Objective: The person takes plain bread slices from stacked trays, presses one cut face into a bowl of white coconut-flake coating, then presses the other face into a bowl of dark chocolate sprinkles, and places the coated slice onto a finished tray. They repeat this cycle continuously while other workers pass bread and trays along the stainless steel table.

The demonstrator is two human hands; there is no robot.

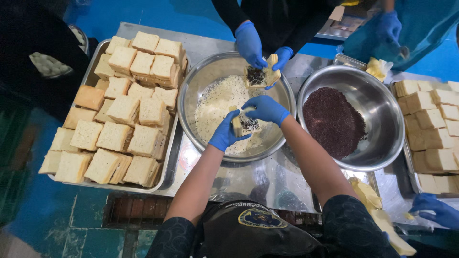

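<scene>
tray of bread slices (114,119), bowl of dark sprinkles (334,122), butter (377,68).

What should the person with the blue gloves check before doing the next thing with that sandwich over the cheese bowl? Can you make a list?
1. Left hand grips the bread piece: ok.
2. Right hand on top of it: ok.
3. Bread held over the bowl of grated cheese: ok.
4. Other person's gloved hands share that bowl, apart from ours: ok.
5. Cheese covering the whole filling: cannot tell.
6. Bowl of dark sprinkles within reach on the right: ok.
</scene>
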